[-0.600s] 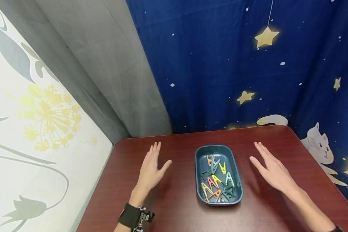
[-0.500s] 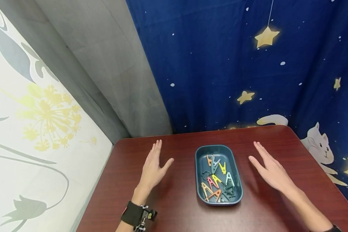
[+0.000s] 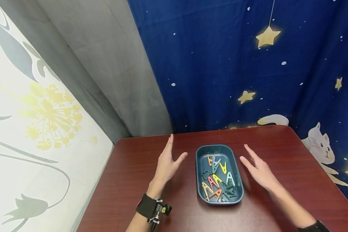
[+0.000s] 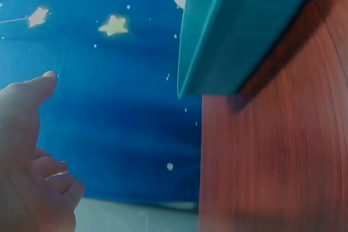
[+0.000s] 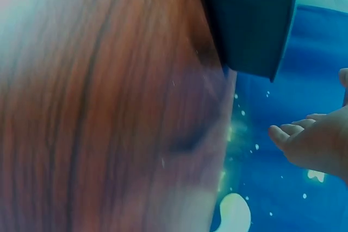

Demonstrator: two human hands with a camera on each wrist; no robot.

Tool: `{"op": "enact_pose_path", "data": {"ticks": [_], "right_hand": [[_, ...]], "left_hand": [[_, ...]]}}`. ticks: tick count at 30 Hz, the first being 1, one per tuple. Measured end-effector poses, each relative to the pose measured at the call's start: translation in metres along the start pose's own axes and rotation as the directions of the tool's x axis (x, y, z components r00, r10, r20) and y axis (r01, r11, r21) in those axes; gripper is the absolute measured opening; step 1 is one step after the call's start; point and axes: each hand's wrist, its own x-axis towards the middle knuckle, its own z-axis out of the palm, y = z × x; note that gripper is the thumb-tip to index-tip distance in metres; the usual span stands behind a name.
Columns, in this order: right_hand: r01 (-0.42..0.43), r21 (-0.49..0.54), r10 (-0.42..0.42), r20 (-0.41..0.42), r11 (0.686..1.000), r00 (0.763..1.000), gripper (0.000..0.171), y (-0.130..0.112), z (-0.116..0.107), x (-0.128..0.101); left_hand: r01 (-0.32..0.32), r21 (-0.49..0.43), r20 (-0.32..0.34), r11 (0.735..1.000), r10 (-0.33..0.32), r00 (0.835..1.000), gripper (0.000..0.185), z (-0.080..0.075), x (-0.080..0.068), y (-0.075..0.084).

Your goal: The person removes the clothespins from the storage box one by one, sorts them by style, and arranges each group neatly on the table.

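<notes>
A dark teal rectangular tub (image 3: 240,193) sits on the table, holding several small plastic clips in orange, yellow, pink, pale blue and dark green. One yellow clip (image 3: 223,168) lies near its right wall, a pink clip (image 3: 211,182) near the middle. My left hand (image 3: 166,164) hovers left of the tub, fingers extended and thumb apart, touching nothing. On the tub's other side my right hand (image 3: 259,170) is held likewise, fingers straight and holding nothing. Both wrist views show the tub's outer wall (image 4: 244,31) apart from the hand.
The reddish-brown wooden table (image 3: 127,180) extends around the tub. Behind it hang a blue curtain (image 3: 208,64) with stars and a grey curtain (image 3: 127,80). A white floral panel (image 3: 46,129) borders the left side. A strapped camera (image 3: 159,209) sits on the left wrist.
Both hands have moved inward toward the tub, the left hand rightward and slightly away from me, the right hand leftward. The tub and its clips stay where they were.
</notes>
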Motion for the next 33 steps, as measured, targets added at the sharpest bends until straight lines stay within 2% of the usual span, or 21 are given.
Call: {"op": "enact_pose_path", "data": {"ticks": [4,9,18,23,28,33], "right_hand": [[-0.007,0.068,0.007,0.001,0.998,1.0,0.075,0.001,0.01,0.002],[0.022,0.156,-0.023,0.007,0.987,1.0,0.072,0.006,0.022,0.005],[0.075,0.284,-0.083,0.016,0.956,0.996,0.071,0.011,0.039,0.005],[0.108,0.352,-0.114,-0.002,0.93,0.993,0.07,0.013,0.047,0.004],[0.13,0.367,-0.132,-0.02,0.921,0.991,0.072,0.014,0.054,0.003],[0.089,0.358,-0.092,-0.008,0.929,0.996,0.074,0.015,0.057,0.001]], "left_hand": [[-0.014,-0.038,0.002,0.999,0.014,1.0,0.095,0.01,0.003,0.008],[-0.015,-0.084,0.008,0.996,0.016,1.0,0.094,0.022,0.007,0.017],[0.003,-0.154,0.051,0.988,0.005,0.999,0.092,0.04,0.01,0.033],[-0.01,-0.194,0.068,0.981,0.024,0.997,0.088,0.049,0.012,0.042],[-0.011,-0.225,0.084,0.974,0.03,0.996,0.08,0.06,0.013,0.049],[0.028,-0.294,0.115,0.955,0.006,0.993,0.076,0.073,0.013,0.054]]}}
